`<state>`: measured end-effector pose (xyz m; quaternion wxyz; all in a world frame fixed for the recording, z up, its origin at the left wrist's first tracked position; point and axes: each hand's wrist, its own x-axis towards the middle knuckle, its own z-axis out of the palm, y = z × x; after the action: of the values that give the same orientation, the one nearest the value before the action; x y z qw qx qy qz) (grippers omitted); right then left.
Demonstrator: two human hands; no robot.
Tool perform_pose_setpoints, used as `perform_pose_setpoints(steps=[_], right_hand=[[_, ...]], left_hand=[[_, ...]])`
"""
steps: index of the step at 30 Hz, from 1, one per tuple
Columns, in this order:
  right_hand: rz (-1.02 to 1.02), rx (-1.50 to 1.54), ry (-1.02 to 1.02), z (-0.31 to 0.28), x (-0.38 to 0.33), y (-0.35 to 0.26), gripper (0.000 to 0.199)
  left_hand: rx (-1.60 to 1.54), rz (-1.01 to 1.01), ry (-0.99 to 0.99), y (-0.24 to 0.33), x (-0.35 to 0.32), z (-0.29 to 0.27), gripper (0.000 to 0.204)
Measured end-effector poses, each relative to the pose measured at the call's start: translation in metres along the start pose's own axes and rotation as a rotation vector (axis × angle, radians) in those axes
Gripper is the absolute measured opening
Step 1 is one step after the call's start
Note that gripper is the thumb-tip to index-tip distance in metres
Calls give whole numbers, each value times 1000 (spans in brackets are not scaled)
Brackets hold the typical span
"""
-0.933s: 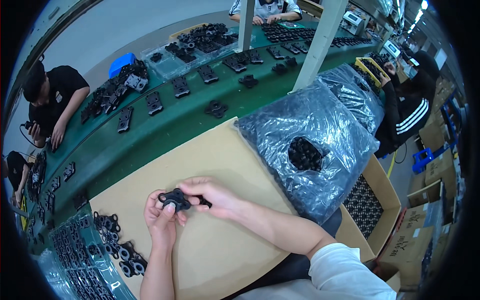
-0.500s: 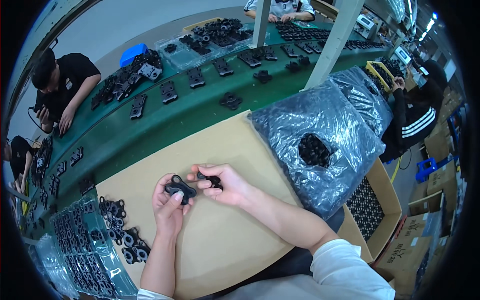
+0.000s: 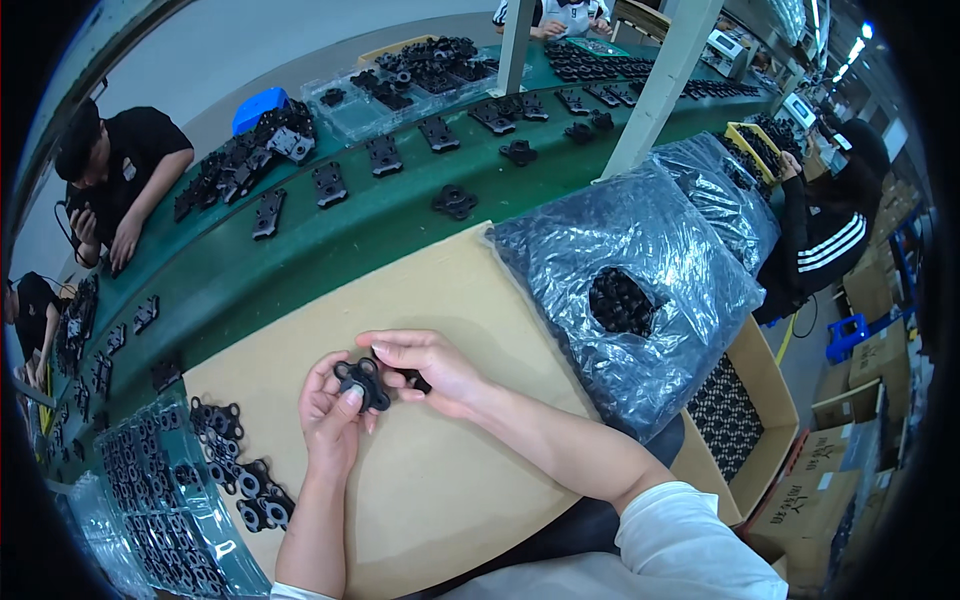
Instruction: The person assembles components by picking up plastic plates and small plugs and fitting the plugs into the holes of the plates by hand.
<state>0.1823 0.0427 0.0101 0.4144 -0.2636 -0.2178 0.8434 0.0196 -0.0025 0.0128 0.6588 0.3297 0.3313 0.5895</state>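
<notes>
Over the tan cardboard sheet [image 3: 470, 490], my left hand [image 3: 326, 428] pinches a black lobed plastic part [image 3: 362, 384] with round holes at its corners, thumb pressed on its face. My right hand [image 3: 446, 372] is closed round small black pieces [image 3: 415, 382] half hidden in its palm. Its fingertips are beside the upper right edge of the lobed part; I cannot tell whether they touch it. Left of my left forearm lies a cluster of similar black parts [image 3: 240, 468], some with grey rings.
A clear tray [image 3: 235, 545] of black parts stands at the left. Beyond the cardboard runs a green conveyor [image 3: 330, 245] carrying spaced black parts. A plastic bag [image 3: 560, 240] of small black pieces lies right, above an open carton [image 3: 775, 440]. A post [image 3: 655, 100] rises behind. Co-workers sit around.
My right hand has turned, its index finger now stretched over the top of the lobed part, and moved slightly closer. The lobed part has tilted in my left fingers. The whole view has shifted slightly.
</notes>
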Motion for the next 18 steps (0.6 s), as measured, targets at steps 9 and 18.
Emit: perform_pose_setpoints(steps=[9,18], right_hand=[[-12,19,-30,-12,5,5,20],[-53,-279,45,-7,-3,1,15]], left_hand=[[80,25,-20,-10,-2,-6,48],[94,20,31,-9,-1,-4,47]])
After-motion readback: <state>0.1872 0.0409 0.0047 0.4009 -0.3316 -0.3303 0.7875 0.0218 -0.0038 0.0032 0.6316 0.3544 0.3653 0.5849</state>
